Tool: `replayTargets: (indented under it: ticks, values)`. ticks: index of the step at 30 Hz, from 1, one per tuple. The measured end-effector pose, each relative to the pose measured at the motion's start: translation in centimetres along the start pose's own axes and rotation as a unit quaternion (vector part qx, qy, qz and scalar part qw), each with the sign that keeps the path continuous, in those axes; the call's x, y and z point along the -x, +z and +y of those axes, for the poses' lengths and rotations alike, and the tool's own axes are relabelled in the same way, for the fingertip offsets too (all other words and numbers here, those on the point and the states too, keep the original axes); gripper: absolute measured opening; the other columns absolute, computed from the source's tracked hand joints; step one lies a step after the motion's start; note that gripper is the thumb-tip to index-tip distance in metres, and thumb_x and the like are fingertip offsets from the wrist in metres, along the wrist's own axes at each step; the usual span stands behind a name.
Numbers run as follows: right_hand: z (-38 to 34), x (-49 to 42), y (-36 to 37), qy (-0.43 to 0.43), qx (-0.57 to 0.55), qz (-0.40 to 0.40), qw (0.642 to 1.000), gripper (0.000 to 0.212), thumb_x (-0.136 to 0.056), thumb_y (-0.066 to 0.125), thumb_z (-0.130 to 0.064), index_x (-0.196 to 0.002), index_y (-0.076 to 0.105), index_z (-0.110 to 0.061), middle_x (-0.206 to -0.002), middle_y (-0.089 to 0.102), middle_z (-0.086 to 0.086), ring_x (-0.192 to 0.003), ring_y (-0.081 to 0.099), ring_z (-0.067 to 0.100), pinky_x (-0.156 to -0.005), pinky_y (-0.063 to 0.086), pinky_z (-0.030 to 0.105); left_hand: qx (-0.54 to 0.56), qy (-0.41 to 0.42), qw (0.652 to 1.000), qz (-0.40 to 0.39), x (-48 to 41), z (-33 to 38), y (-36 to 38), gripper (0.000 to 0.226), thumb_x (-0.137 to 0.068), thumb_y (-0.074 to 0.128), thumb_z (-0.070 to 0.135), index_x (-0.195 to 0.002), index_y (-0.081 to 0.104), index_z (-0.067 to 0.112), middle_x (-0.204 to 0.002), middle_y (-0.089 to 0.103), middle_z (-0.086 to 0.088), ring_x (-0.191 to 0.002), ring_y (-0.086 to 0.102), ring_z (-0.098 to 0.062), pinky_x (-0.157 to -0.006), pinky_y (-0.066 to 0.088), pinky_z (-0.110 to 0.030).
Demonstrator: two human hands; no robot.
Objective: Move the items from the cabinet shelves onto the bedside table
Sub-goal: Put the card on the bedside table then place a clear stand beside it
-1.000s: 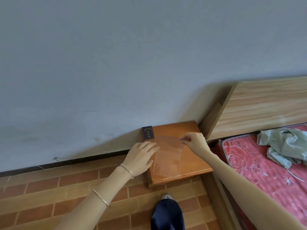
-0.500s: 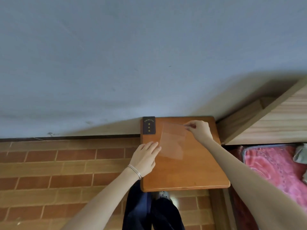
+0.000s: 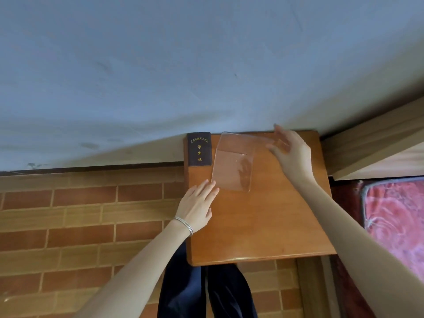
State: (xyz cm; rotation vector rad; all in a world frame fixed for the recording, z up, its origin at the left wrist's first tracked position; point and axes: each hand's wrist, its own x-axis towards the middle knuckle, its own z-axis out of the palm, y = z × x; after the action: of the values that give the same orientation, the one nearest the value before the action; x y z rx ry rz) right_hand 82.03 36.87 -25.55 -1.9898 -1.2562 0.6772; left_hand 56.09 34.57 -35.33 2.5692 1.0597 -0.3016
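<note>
The wooden bedside table (image 3: 263, 230) stands against the wall. A dark booklet with gold characters (image 3: 199, 149) lies at its back left corner. Beside it lies a clear plastic sleeve (image 3: 234, 164), its top right corner slightly raised. My right hand (image 3: 291, 154) is at that corner, fingers spread and fairly straight, touching the sleeve's edge. My left hand (image 3: 197, 207) rests flat on the table's left side, its fingertips next to the sleeve's lower left corner.
A grey wall (image 3: 206, 65) rises right behind the table. A wooden headboard (image 3: 376, 145) and a red patterned mattress (image 3: 397, 221) lie to the right. Brick-pattern floor (image 3: 80, 214) is on the left, and my dark trouser legs (image 3: 206, 292) show below the table.
The sleeve has moved back along the table, settling beside the booklet. My right hand's pinch has loosened into spread fingers. The view has closed in on the table.
</note>
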Motion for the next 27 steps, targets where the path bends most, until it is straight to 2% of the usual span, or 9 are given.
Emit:
replayTargets:
  ticks: [2,4,5,7,9,10,13,18,27]
  values:
    - [0.8,2.4,0.6,-0.008,0.004,0.074,0.997,0.044,-0.085,0.065,-0.007,-0.127,0.051,-0.01,-0.117,0.049,0.0,-0.106,0.05,0.007,-0.092,0.043,0.018,-0.005,-0.006,1.0,0.017,-0.6,-0.4,0.3,0.067,-0.07,0.078,0.029,-0.131,0.054,0.014,-0.141,0.047,-0.009,-0.13,0.042,-0.027,-0.102,0.036,-0.042]
    - [2.0,5.3,2.4,-0.024,0.033,0.101,0.994,0.035,-0.086,0.061,-0.007,-0.12,0.052,-0.004,-0.116,0.05,0.009,-0.104,0.051,0.014,-0.089,0.047,0.031,-0.011,-0.016,0.999,0.043,-1.3,-1.0,0.6,0.071,-0.067,0.079,0.031,-0.131,0.054,0.012,-0.141,0.047,-0.011,-0.131,0.042,-0.03,-0.103,0.033,-0.046]
    - [2.6,6.8,3.6,-0.043,0.057,0.072,0.995,0.033,-0.087,0.06,-0.012,-0.118,0.054,-0.003,-0.118,0.05,0.012,-0.104,0.051,0.017,-0.088,0.048,0.032,-0.015,-0.026,0.998,0.059,-1.7,-1.3,0.7,0.073,-0.068,0.078,0.033,-0.133,0.052,0.012,-0.143,0.044,-0.011,-0.132,0.039,-0.03,-0.104,0.031,-0.046]
    - [4.0,9.0,6.6,-0.086,0.12,-0.052,0.988,0.038,-0.088,0.06,-0.019,-0.123,0.054,-0.005,-0.13,0.048,0.011,-0.115,0.05,0.02,-0.088,0.048,0.029,-0.02,-0.06,0.995,0.073,-2.8,-2.0,0.8,0.075,-0.074,0.073,0.037,-0.139,0.045,0.011,-0.147,0.038,-0.011,-0.136,0.032,-0.03,-0.107,0.028,-0.046]
    - [5.8,9.9,9.7,-0.12,0.178,-0.164,0.963,0.047,-0.09,0.06,-0.022,-0.134,0.047,-0.013,-0.145,0.036,0.008,-0.132,0.036,0.023,-0.092,0.047,0.033,-0.018,-0.084,0.994,0.069,-4.0,-2.8,0.8,0.073,-0.08,0.065,0.038,-0.143,0.038,0.012,-0.151,0.03,-0.009,-0.14,0.024,-0.029,-0.11,0.025,-0.044]
    - [6.6,9.7,10.9,-0.124,0.198,-0.189,0.954,0.05,-0.091,0.057,-0.026,-0.139,0.043,-0.016,-0.15,0.03,0.007,-0.138,0.026,0.024,-0.094,0.046,0.035,-0.019,-0.086,0.994,0.065,-4.6,-3.1,0.9,0.071,-0.085,0.06,0.039,-0.145,0.034,0.013,-0.154,0.025,-0.007,-0.142,0.018,-0.028,-0.112,0.021,-0.043]
    - [7.7,7.9,12.6,-0.117,0.251,-0.203,0.939,0.05,-0.093,0.052,-0.034,-0.139,0.042,-0.017,-0.152,0.025,0.008,-0.141,0.014,0.027,-0.091,0.05,0.043,-0.013,-0.08,0.996,0.047,-5.6,-3.6,1.7,0.067,-0.093,0.046,0.04,-0.15,0.019,0.016,-0.158,0.007,-0.002,-0.144,0.002,-0.023,-0.115,0.01,-0.038]
    - [7.4,4.1,11.9,-0.111,0.305,-0.238,0.915,0.05,-0.097,0.038,-0.041,-0.144,0.032,-0.026,-0.156,0.009,-0.002,-0.143,-0.003,0.016,-0.098,0.042,0.035,-0.009,-0.079,0.995,0.052,-5.5,-3.6,1.9,0.068,-0.095,0.042,0.04,-0.15,0.011,0.017,-0.158,0.001,0.0,-0.144,-0.003,-0.022,-0.115,0.007,-0.036]
    - [6.9,1.5,11.6,-0.114,0.282,-0.261,0.916,0.049,-0.097,0.04,-0.042,-0.143,0.033,-0.027,-0.156,0.007,-0.007,-0.142,-0.006,0.011,-0.105,0.032,0.036,-0.015,-0.084,0.996,0.033,-5.6,-3.6,1.4,0.067,-0.094,0.041,0.038,-0.151,0.01,0.019,-0.158,-0.002,0.001,-0.144,-0.006,-0.02,-0.116,0.009,-0.035]
